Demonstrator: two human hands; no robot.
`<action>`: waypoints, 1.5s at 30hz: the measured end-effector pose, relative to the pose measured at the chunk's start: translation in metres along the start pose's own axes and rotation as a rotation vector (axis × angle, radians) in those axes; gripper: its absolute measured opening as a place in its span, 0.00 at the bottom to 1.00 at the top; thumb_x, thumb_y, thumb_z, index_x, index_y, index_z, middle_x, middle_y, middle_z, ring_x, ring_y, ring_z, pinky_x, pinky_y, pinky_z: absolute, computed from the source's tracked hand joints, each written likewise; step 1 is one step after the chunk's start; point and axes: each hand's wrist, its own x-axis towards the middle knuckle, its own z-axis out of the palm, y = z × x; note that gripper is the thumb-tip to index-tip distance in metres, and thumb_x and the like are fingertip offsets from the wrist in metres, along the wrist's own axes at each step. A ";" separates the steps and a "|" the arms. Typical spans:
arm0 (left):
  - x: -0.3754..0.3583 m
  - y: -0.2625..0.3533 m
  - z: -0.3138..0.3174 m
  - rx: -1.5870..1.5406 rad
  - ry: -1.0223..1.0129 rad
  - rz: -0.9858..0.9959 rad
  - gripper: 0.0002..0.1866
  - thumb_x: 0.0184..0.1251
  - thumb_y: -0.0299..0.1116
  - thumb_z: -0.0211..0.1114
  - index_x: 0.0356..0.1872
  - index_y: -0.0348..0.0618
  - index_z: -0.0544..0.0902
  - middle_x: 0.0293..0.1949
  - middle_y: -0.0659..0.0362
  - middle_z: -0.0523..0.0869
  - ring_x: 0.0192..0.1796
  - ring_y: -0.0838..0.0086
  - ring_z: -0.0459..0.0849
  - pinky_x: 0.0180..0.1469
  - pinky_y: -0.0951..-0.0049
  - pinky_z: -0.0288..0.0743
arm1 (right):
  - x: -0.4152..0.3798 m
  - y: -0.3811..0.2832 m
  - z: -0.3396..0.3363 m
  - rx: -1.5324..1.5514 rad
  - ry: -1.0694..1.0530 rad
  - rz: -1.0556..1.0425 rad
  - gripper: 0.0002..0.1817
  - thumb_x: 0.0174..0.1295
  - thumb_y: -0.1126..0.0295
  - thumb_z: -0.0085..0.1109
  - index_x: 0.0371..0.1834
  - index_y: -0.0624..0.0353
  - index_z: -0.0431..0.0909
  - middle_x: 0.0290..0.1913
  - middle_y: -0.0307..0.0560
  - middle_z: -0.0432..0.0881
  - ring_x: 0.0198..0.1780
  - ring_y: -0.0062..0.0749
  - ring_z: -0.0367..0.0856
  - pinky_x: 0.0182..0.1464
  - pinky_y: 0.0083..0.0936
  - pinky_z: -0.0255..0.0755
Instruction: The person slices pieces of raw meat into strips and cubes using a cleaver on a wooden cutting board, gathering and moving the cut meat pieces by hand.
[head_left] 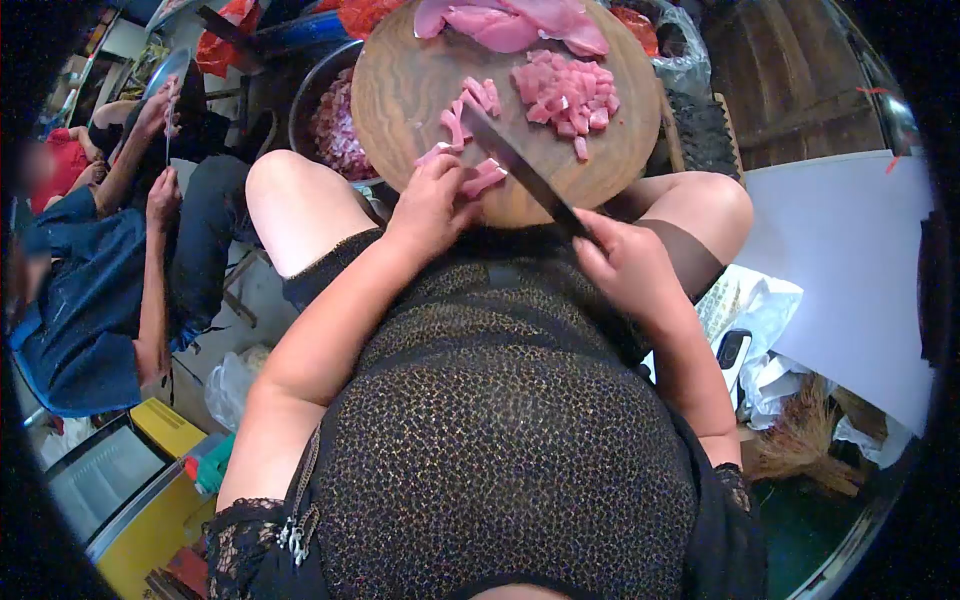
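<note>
A round wooden chopping board [405,75] lies across the person's lap. My left hand [430,205] is closed on strips of raw meat [485,178] at the board's near edge, its fingertips pressed against them. My right hand [625,260] grips the handle of a long knife [520,170], its blade slanting up and left across the board just right of those strips. A few cut pieces [480,97] lie near the blade's tip. Further right is a heap of diced meat [567,90]. Larger slabs of meat [520,22] rest at the far edge.
A metal bowl [298,120] of diced meat stands left of the board. Farther left sits a person in a dark blue shirt [85,270], both hands holding something thin. On the right are a pale panel [840,260], a phone [734,348] on plastic bags and a straw broom [805,440].
</note>
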 end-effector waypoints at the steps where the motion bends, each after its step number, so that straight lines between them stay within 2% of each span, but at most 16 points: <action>1: -0.003 -0.003 0.003 -0.004 -0.006 0.000 0.19 0.53 0.33 0.71 0.48 0.47 0.84 0.45 0.53 0.79 0.52 0.56 0.78 0.59 0.58 0.72 | -0.005 -0.001 0.000 -0.077 -0.038 -0.049 0.18 0.63 0.64 0.57 0.56 0.56 0.79 0.36 0.60 0.84 0.37 0.53 0.84 0.41 0.42 0.78; 3: -0.002 -0.005 0.005 0.053 0.115 0.124 0.16 0.55 0.30 0.69 0.47 0.44 0.85 0.46 0.53 0.79 0.52 0.57 0.79 0.61 0.59 0.72 | -0.011 -0.013 -0.003 -0.146 -0.094 -0.040 0.18 0.65 0.64 0.55 0.56 0.57 0.77 0.37 0.59 0.85 0.38 0.53 0.84 0.42 0.44 0.79; 13: 0.005 0.001 0.011 0.058 0.046 0.160 0.17 0.59 0.29 0.65 0.50 0.50 0.86 0.38 0.58 0.81 0.45 0.62 0.80 0.55 0.62 0.73 | -0.007 -0.032 -0.005 -0.282 -0.251 0.012 0.15 0.67 0.66 0.50 0.51 0.62 0.76 0.32 0.60 0.84 0.35 0.55 0.84 0.39 0.48 0.78; 16: 0.003 -0.001 0.013 0.022 0.039 0.127 0.16 0.58 0.28 0.65 0.48 0.49 0.86 0.38 0.58 0.82 0.46 0.61 0.80 0.55 0.62 0.74 | 0.005 -0.030 0.001 -0.246 -0.334 0.035 0.15 0.65 0.70 0.53 0.51 0.66 0.76 0.35 0.63 0.83 0.37 0.54 0.83 0.40 0.44 0.77; 18: 0.004 -0.006 0.015 0.019 0.065 0.187 0.14 0.56 0.28 0.66 0.46 0.47 0.86 0.39 0.57 0.82 0.47 0.60 0.80 0.55 0.61 0.74 | 0.016 -0.017 0.018 -0.213 -0.207 -0.060 0.11 0.64 0.69 0.48 0.39 0.64 0.78 0.30 0.64 0.83 0.34 0.59 0.83 0.39 0.51 0.77; 21: 0.001 -0.004 0.014 0.073 0.059 0.164 0.12 0.55 0.29 0.67 0.42 0.45 0.85 0.41 0.55 0.82 0.48 0.58 0.80 0.54 0.60 0.75 | 0.025 -0.006 0.019 -0.247 -0.256 -0.097 0.11 0.63 0.69 0.48 0.37 0.64 0.78 0.29 0.64 0.82 0.34 0.60 0.83 0.39 0.52 0.77; 25: 0.006 0.000 0.005 0.084 0.025 0.184 0.11 0.55 0.29 0.67 0.41 0.43 0.84 0.42 0.52 0.81 0.48 0.56 0.80 0.53 0.59 0.75 | 0.013 -0.007 -0.027 -0.206 -0.307 0.122 0.16 0.63 0.65 0.49 0.48 0.56 0.82 0.38 0.61 0.84 0.40 0.57 0.84 0.48 0.47 0.78; 27: 0.006 -0.001 0.013 0.048 -0.129 -0.066 0.14 0.56 0.29 0.66 0.45 0.42 0.83 0.45 0.51 0.81 0.50 0.55 0.80 0.55 0.59 0.75 | 0.001 0.017 -0.041 -0.097 -0.284 0.171 0.15 0.64 0.64 0.51 0.49 0.57 0.82 0.37 0.62 0.84 0.40 0.57 0.84 0.47 0.45 0.77; 28: 0.012 0.001 0.018 0.046 -0.123 -0.070 0.14 0.56 0.29 0.66 0.45 0.42 0.83 0.45 0.51 0.81 0.50 0.55 0.80 0.55 0.59 0.75 | -0.001 0.020 -0.042 -0.102 -0.288 0.168 0.15 0.64 0.64 0.51 0.49 0.57 0.82 0.37 0.62 0.84 0.40 0.57 0.84 0.47 0.45 0.77; 30: 0.033 0.010 0.034 -0.091 0.040 0.020 0.13 0.58 0.27 0.66 0.45 0.42 0.82 0.44 0.52 0.83 0.50 0.56 0.82 0.58 0.63 0.75 | -0.003 0.022 -0.042 -0.086 -0.027 0.185 0.14 0.65 0.65 0.53 0.48 0.58 0.82 0.37 0.63 0.83 0.40 0.56 0.84 0.44 0.42 0.77; 34: 0.063 0.015 0.025 -0.074 0.226 0.259 0.17 0.58 0.26 0.65 0.50 0.41 0.81 0.45 0.53 0.84 0.49 0.58 0.83 0.54 0.64 0.76 | -0.007 0.013 -0.044 -0.063 0.097 0.194 0.13 0.66 0.66 0.53 0.49 0.59 0.82 0.35 0.63 0.83 0.37 0.53 0.85 0.41 0.39 0.76; 39: 0.043 -0.037 -0.021 -0.030 0.097 -0.362 0.10 0.54 0.32 0.69 0.37 0.41 0.86 0.36 0.49 0.85 0.41 0.57 0.85 0.46 0.60 0.79 | -0.017 0.012 -0.044 0.034 -0.213 0.115 0.14 0.66 0.67 0.53 0.51 0.60 0.80 0.31 0.61 0.82 0.31 0.49 0.83 0.37 0.38 0.75; 41: 0.029 -0.046 -0.030 -0.024 -0.036 -0.418 0.11 0.53 0.35 0.70 0.34 0.40 0.86 0.35 0.49 0.85 0.41 0.57 0.85 0.46 0.61 0.79 | -0.014 0.007 -0.041 0.051 -0.252 0.138 0.14 0.66 0.67 0.53 0.51 0.60 0.80 0.31 0.62 0.82 0.32 0.52 0.83 0.38 0.39 0.75; 42: 0.023 -0.046 -0.033 -0.020 -0.167 -0.469 0.12 0.53 0.38 0.71 0.32 0.39 0.86 0.35 0.48 0.85 0.40 0.57 0.85 0.46 0.61 0.79 | -0.011 0.008 -0.038 0.029 -0.246 0.150 0.14 0.66 0.69 0.53 0.50 0.63 0.80 0.32 0.60 0.83 0.34 0.43 0.83 0.40 0.34 0.75; 43: 0.020 -0.046 -0.032 -0.017 -0.165 -0.473 0.12 0.53 0.38 0.71 0.32 0.39 0.86 0.35 0.48 0.85 0.40 0.57 0.85 0.46 0.61 0.79 | -0.008 0.008 -0.035 0.008 -0.237 0.162 0.14 0.65 0.71 0.53 0.49 0.65 0.81 0.33 0.57 0.84 0.35 0.34 0.84 0.42 0.29 0.75; 45: 0.017 -0.041 -0.029 0.058 -0.120 -0.429 0.13 0.53 0.39 0.72 0.31 0.39 0.86 0.34 0.47 0.85 0.39 0.58 0.86 0.44 0.61 0.79 | -0.004 0.003 -0.030 -0.006 -0.191 0.148 0.14 0.65 0.70 0.53 0.49 0.65 0.81 0.35 0.58 0.85 0.37 0.36 0.85 0.44 0.30 0.76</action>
